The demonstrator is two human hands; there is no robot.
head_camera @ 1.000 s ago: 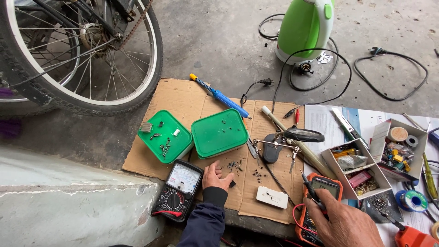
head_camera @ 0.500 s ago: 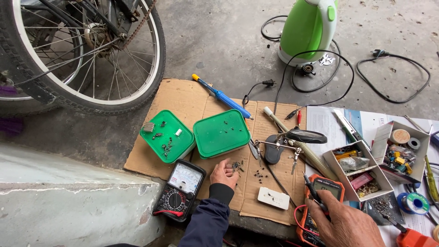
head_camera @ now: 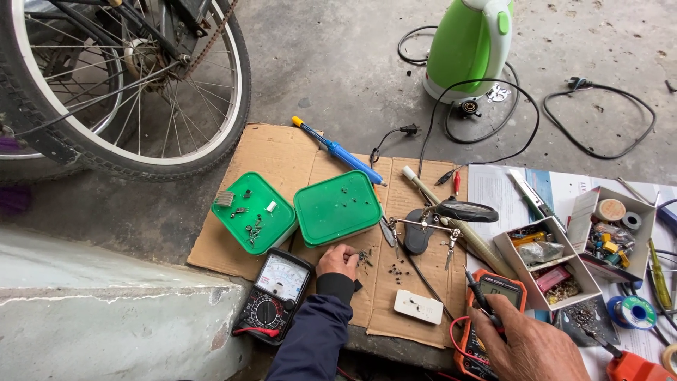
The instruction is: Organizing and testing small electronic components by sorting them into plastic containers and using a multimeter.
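Left hand (head_camera: 338,261) loosely curled, fingertips down on the cardboard sheet (head_camera: 282,159), pinching at a scatter of small dark parts (head_camera: 365,258) just right of it; can't tell if it holds one. Green lid (head_camera: 337,207) lies just beyond that hand, green tray (head_camera: 254,212) with more parts to its left, analog meter (head_camera: 271,295) touching the sleeve side. Right hand (head_camera: 525,346) closed around a black probe (head_camera: 483,302), tip up, resting over the orange digital meter (head_camera: 490,317). Helping-hands stand with magnifier (head_camera: 441,222) sits between both hands, further out.
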